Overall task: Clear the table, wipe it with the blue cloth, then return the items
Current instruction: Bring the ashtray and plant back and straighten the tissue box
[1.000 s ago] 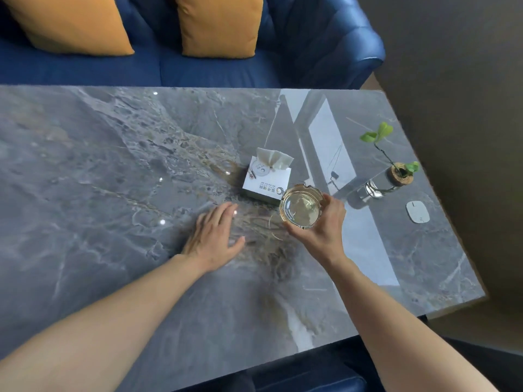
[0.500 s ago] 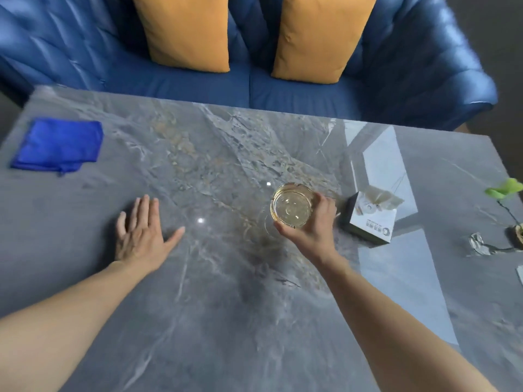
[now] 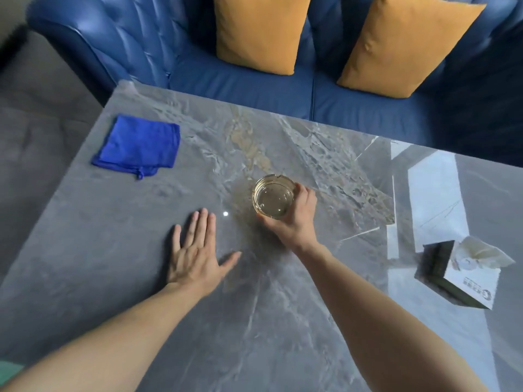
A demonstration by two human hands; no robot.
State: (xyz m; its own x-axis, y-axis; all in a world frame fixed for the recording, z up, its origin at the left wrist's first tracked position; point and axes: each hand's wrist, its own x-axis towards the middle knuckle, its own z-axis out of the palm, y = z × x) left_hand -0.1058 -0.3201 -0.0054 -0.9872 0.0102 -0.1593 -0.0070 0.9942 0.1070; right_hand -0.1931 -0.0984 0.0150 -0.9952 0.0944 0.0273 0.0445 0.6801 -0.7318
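Observation:
My right hand [image 3: 295, 219] grips a round glass ashtray [image 3: 272, 197] by its rim near the middle of the grey marble table [image 3: 283, 321]. Whether the ashtray touches the tabletop I cannot tell. To its left my left hand [image 3: 198, 256] rests flat on the table with fingers spread and holds nothing. A folded blue cloth [image 3: 138, 145] lies at the table's far left corner. A white tissue box [image 3: 464, 275] with a tissue sticking out stands near the right edge of the view.
A blue sofa [image 3: 254, 89] with two orange cushions [image 3: 260, 32] runs along the table's far side. Grey floor lies beyond the table's left edge. A bright window reflection falls on the right part of the table.
My right hand has carried the ashtray leftward, away from the tissue box toward the table's middle. My view has swung left; the plant and the white item have left the frame and the cloth has appeared.

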